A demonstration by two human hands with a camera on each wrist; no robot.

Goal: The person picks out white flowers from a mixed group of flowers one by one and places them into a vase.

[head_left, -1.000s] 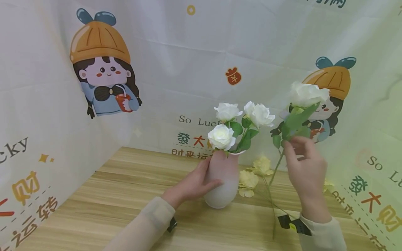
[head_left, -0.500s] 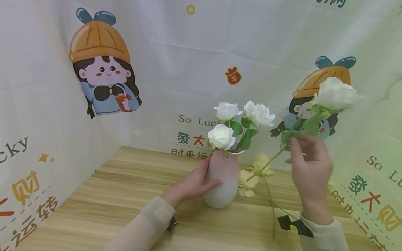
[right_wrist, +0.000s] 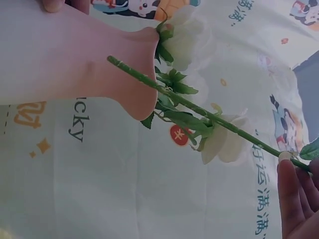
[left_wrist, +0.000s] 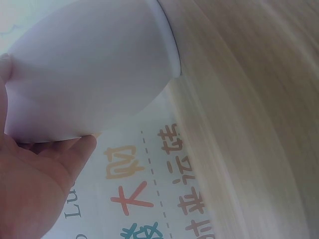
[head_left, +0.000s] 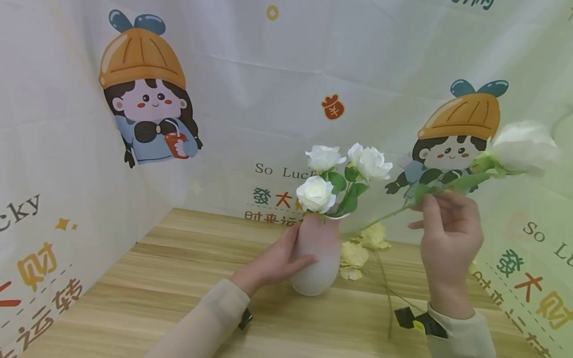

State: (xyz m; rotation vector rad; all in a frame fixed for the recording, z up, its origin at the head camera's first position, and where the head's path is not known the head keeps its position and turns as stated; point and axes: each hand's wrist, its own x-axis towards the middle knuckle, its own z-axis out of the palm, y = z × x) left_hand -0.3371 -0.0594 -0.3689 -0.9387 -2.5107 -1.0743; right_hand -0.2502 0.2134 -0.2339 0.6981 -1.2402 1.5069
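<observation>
My left hand (head_left: 274, 258) holds the side of a pink-to-white vase (head_left: 319, 263) that stands upright on the table. Several fingers pass behind it, and the thumb lies along its front. Three white roses (head_left: 316, 195) with green leaves stand in the vase. To the right, my right hand (head_left: 449, 243) pinches another white rose (head_left: 521, 146) by its stem, just under the leaves. This rose is tilted, bloom toward the right. In the right wrist view its bare stem (right_wrist: 192, 106) crosses in front of the vase's mouth, with the cut end beside the vase neck.
Pale yellow flowers (head_left: 355, 256) on thin stems lie on the wooden table (head_left: 179, 278), right of the vase. A printed cloth (head_left: 250, 99) hangs behind and along both sides. A small black item (head_left: 245, 319) shows by the left sleeve.
The held rose has tipped from nearly upright to leaning far right, its lower stem end swinging up and left toward the vase. My right hand has shifted slightly right. Left hand and vase stay put.
</observation>
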